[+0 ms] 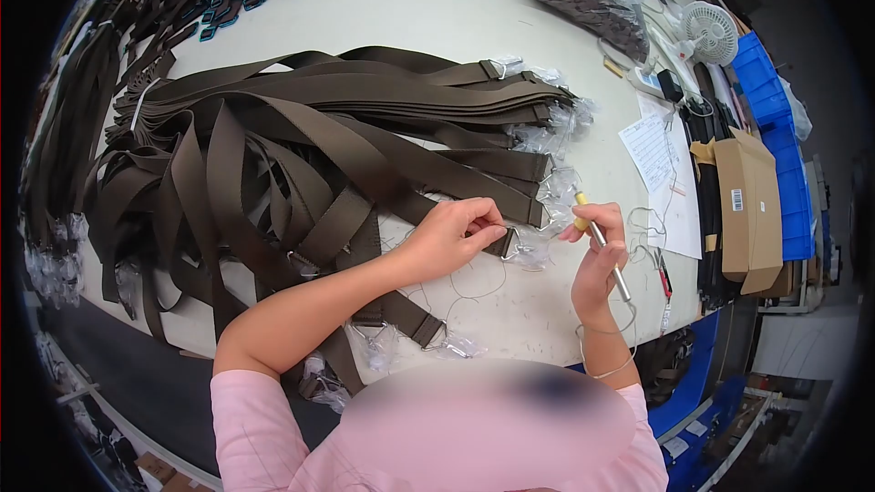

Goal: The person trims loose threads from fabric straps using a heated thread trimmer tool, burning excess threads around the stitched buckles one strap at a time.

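Note:
My left hand [456,235] is closed on the end of a dark brown webbing strap [499,244], thumb and forefinger pinched together. A metal ring in clear plastic wrap [529,251] is at that strap's end. My right hand [597,251], just to the right, grips a corded pen-shaped tool [597,235] with a yellow part at its upper end and a silver shaft. The tool's thin cord hangs by my right wrist. Behind my hands lies a large bundle of brown straps [365,96], their wrapped metal ends pointing right.
Loose dark thread lies on the white table [474,319]. To the right are a printed sheet [652,150], small red-handled snips [663,278], a cardboard box [752,210], blue bins [793,191] and a white fan [709,34]. A clear bag [588,0] stands at the back.

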`<act>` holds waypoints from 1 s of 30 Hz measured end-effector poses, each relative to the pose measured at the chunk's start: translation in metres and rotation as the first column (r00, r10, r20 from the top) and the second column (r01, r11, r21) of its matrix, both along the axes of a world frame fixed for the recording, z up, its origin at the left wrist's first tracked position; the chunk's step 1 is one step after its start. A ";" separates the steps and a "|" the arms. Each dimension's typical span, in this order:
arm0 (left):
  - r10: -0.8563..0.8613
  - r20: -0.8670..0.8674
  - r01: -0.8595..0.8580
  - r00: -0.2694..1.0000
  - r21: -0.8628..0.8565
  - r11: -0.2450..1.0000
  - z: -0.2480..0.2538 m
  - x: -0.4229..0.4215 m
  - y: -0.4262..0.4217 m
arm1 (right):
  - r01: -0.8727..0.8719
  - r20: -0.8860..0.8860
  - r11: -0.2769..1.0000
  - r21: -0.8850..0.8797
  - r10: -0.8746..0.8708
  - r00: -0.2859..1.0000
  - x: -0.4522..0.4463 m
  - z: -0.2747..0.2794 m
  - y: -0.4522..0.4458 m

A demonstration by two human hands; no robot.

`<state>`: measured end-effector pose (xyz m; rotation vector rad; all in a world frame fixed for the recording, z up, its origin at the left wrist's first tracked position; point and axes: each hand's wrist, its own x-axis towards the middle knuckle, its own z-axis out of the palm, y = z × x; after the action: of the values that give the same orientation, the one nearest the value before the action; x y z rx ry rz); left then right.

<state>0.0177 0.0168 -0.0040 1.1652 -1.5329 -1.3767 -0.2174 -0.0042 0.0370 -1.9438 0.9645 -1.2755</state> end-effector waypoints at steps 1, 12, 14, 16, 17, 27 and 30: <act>-0.005 -0.025 0.006 1.000 0.025 1.000 -0.001 0.000 0.000 | -0.027 0.050 0.996 0.089 0.023 0.998 -0.001 0.000 0.000; -0.031 -0.005 0.031 1.000 0.049 0.998 0.003 0.004 -0.003 | -0.128 0.219 0.790 0.599 -0.008 0.976 0.021 -0.029 0.002; -0.024 -0.008 0.025 1.000 0.077 0.997 0.002 0.002 -0.004 | -0.097 0.179 0.770 0.631 -0.023 0.984 0.020 -0.035 -0.001; -0.021 0.003 0.021 1.000 0.103 0.994 0.002 0.002 -0.006 | -0.080 0.164 0.756 0.649 -0.036 0.986 0.020 -0.037 -0.002; -0.019 0.009 0.018 1.000 0.114 0.993 0.003 0.002 -0.006 | -0.078 0.164 0.759 0.646 -0.039 0.986 0.020 -0.036 -0.001; 0.017 0.038 -0.022 0.999 0.155 0.988 0.002 -0.004 -0.007 | -0.097 0.164 0.784 0.614 -0.007 0.986 0.022 -0.025 0.000; 0.065 -0.026 -0.063 0.998 0.069 0.996 -0.006 -0.006 -0.004 | -0.150 0.182 0.810 0.566 0.054 0.982 0.021 -0.027 -0.001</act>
<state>0.0112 0.0127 -0.0100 1.2209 -1.4267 -1.4061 -0.1959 -0.0052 0.0096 -1.3745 1.0057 -0.9113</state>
